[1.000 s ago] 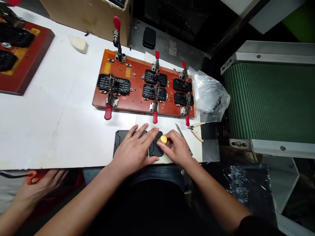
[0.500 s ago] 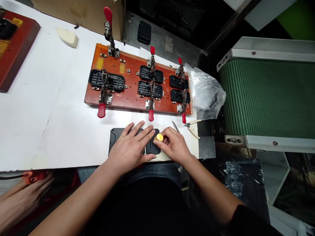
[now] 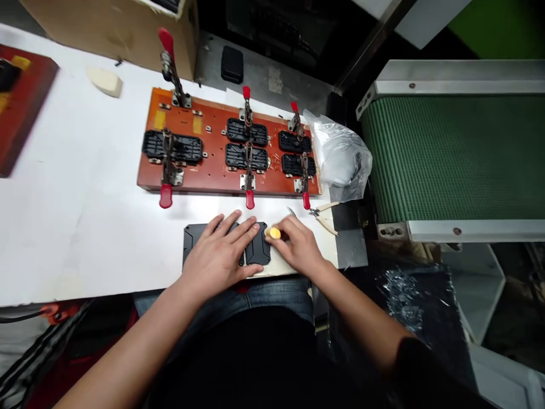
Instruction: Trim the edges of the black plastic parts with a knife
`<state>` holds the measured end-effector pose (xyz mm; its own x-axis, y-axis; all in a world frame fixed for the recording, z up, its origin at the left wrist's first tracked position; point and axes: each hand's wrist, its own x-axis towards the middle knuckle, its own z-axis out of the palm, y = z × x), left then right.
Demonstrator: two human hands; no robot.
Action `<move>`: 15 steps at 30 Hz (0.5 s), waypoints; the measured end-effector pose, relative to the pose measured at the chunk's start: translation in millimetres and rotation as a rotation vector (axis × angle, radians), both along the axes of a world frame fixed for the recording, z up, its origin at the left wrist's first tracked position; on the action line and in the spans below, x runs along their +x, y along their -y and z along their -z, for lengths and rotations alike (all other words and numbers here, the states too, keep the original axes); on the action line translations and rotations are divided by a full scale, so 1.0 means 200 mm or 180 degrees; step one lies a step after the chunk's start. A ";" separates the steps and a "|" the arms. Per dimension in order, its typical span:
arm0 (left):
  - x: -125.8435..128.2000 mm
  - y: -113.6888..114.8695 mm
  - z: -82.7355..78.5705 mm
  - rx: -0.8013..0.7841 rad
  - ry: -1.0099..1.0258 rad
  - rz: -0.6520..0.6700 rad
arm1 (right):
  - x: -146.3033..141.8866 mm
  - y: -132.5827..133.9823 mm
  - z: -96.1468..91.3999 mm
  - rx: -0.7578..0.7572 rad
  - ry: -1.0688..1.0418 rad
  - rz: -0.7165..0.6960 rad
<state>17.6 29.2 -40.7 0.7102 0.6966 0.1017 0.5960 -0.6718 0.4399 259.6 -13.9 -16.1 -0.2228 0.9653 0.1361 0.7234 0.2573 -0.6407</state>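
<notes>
My left hand lies flat, fingers spread, over dark plastic panels at the table's front edge. One panel shows to the left of the hand, and a narrower panel reaches out past its fingertips on the right. Just beside that narrower panel's right edge, my right hand is closed around a short stick-like tool with a yellow end. The tool's working tip is too small to make out.
A red-brown fixture board with red-handled toggle clamps and black plastic parts stands behind my hands. Side cutters and a pointed blade lie to the right. A plastic bag and a green conveyor are beyond.
My right hand with the yellow-ended tool has shifted slightly right relative to the panel. The left hand stays on the panels. Another person's hand at lower left has gone from view; the camera has turned slightly.
</notes>
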 end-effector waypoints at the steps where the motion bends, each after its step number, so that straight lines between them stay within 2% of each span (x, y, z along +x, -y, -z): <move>1: 0.00 0.00 0.00 0.0007 -0.0035 0.0030 | 0.00 0.02 -0.01 -0.0074 0.0007 -0.0067; 4: 0.00 0.00 -0.01 0.0038 -0.0166 0.0116 | -0.02 0.07 -0.02 -0.0270 0.0163 -0.0417; 6: 0.01 0.00 -0.02 0.0075 -0.0246 0.0098 | -0.05 0.06 -0.01 -0.0143 0.0261 -0.0555; 8: 0.01 0.00 -0.03 0.0110 -0.0324 0.0058 | -0.07 0.04 -0.01 0.0059 0.0227 -0.0525; 10: 0.00 -0.01 -0.04 0.0126 -0.0390 0.0097 | -0.06 0.05 -0.03 0.0065 0.0060 -0.0450; 13: 0.01 -0.01 -0.08 0.0160 -0.0467 0.0189 | -0.01 0.19 -0.09 -0.0423 -0.0389 -0.0396; 15: 0.06 -0.01 -0.11 0.0181 -0.0520 0.0168 | 0.03 0.30 -0.11 -0.0788 -0.0912 -0.0064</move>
